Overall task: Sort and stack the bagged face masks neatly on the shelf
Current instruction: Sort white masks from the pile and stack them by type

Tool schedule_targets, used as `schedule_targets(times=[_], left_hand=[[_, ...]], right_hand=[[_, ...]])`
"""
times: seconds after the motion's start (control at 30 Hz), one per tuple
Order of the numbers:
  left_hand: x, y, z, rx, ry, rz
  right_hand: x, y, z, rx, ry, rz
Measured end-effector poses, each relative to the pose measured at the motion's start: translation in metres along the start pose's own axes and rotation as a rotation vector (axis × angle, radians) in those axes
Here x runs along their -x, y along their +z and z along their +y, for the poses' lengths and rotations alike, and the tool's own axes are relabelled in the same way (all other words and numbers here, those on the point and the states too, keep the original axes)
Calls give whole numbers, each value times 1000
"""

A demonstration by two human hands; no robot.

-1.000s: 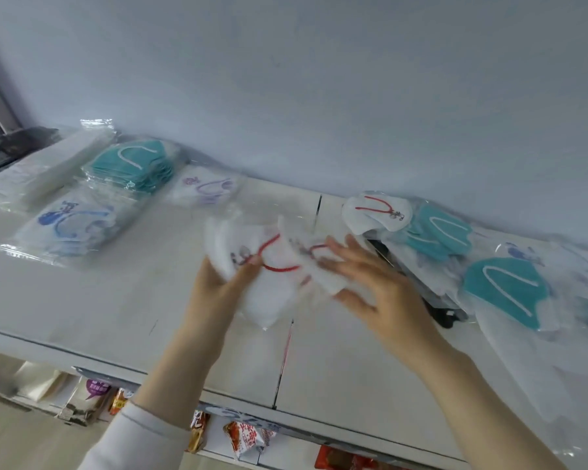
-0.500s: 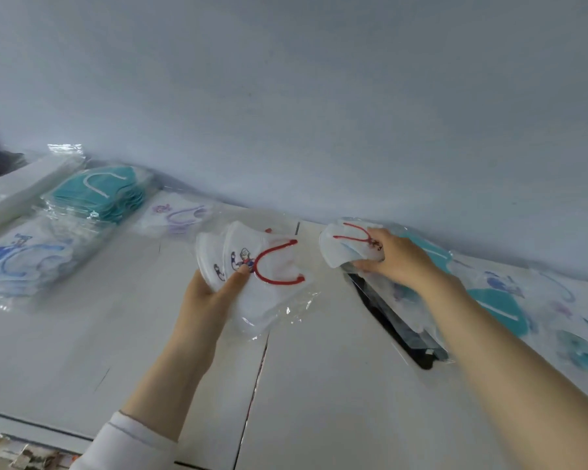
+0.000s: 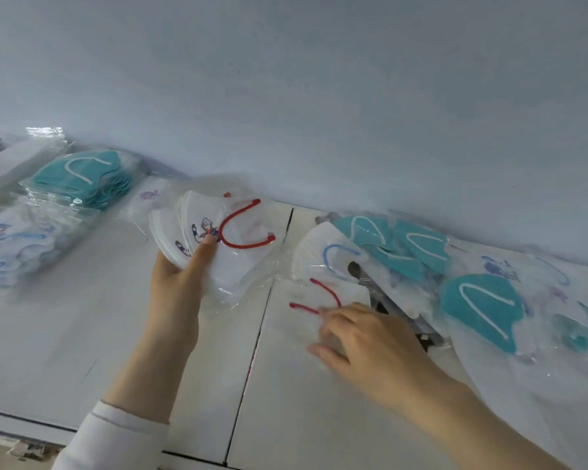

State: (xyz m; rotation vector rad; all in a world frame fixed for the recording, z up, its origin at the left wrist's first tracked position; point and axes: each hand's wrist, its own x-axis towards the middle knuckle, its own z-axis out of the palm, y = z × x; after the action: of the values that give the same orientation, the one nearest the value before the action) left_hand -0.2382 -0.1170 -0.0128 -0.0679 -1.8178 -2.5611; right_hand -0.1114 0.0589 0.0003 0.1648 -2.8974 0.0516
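Gathering red-loop masks: left hand full, right hand on the next one

My left hand (image 3: 175, 286) grips a fanned bunch (image 3: 238, 252) of red-loop masks, thumb clamped on top. My right hand (image 3: 367, 337) holds nothing — its fairly straight, blurred fingers press one more bag (image 3: 350, 293) flat on the shelf (image 3: 82, 334), just under the fingertips, with the loose pile (image 3: 482, 300) beyond them. I judge these light, soft and slick — film slides on film, so I'd pinch the bag's edge, thumb underneath, not its middle.
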Motion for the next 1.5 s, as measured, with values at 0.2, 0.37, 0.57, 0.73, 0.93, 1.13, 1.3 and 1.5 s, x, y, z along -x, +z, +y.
schedule_targets(times=[0.2, 0.37, 0.57, 0.73, 0.93, 1.13, 1.3, 1.5], left_hand=[[-2, -17, 3, 19, -11, 60], [3, -27, 4, 25, -10, 51], [12, -48, 5, 32, -2, 73], [22, -54, 11, 15, 10, 21], [54, -22, 5, 38, -24, -280], [79, -13, -3, -104, 27, -597], [85, -1, 5, -290, 160, -645], [96, 8, -5, -268, 238, -586]], right_hand=[[-33, -25, 35, -224, -7, -418], [-61, -10, 37, -31, -60, -704], [-56, -4, 38, -150, 62, -416], [-29, -41, 43, -760, 351, 138], [-12, -19, -11, -1494, 537, 344], [8, 7, -50, -1437, 721, 583], [28, -3, -48, -1161, 569, 566], [55, 4, -32, -1090, 398, 499]])
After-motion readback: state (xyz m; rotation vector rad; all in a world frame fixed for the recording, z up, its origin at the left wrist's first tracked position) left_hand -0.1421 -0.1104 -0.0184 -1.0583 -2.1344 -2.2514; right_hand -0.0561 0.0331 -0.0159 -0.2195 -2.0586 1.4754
